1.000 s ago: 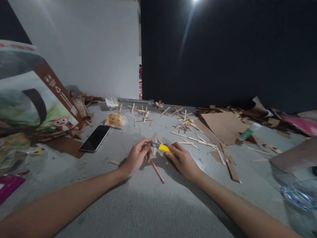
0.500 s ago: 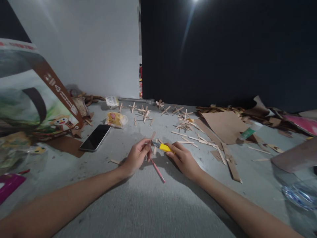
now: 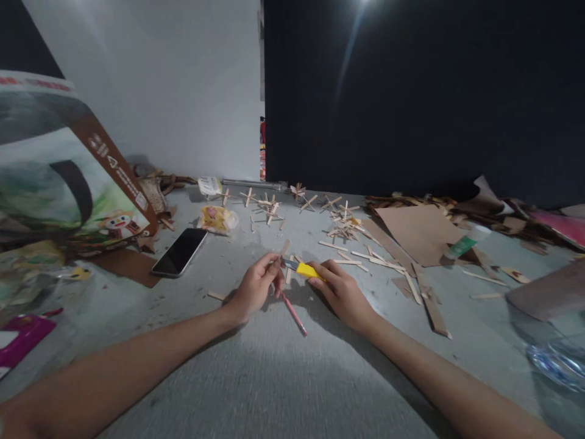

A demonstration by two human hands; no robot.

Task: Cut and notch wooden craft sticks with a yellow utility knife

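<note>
My left hand (image 3: 256, 286) is closed, with a wooden craft stick (image 3: 286, 246) pinched at its fingertips and sticking up past them. Below those fingers a pink pencil (image 3: 296, 316) slants towards me; its other end is hidden, and whether the fingers grip it I cannot tell. My right hand (image 3: 340, 294) is wrapped round the yellow handle of a utility knife (image 3: 311, 271). The knife's blade points left and meets the stick at my left fingertips. Another craft stick (image 3: 288, 276) shows just behind the blade.
Crossed stick pieces (image 3: 271, 210) stand towards the back, with loose sticks (image 3: 365, 259) on the right. A phone (image 3: 179, 252), a large printed bag (image 3: 112, 201) and a purple object (image 3: 27, 336) are on the left. Cardboard (image 3: 418, 231), a green-labelled tube (image 3: 461, 246) and a clear container (image 3: 557, 363) are right.
The whole view has shifted slightly, so things appear a little further right. Both hands keep nearly the same pose, with the knife blade still at the stick.
</note>
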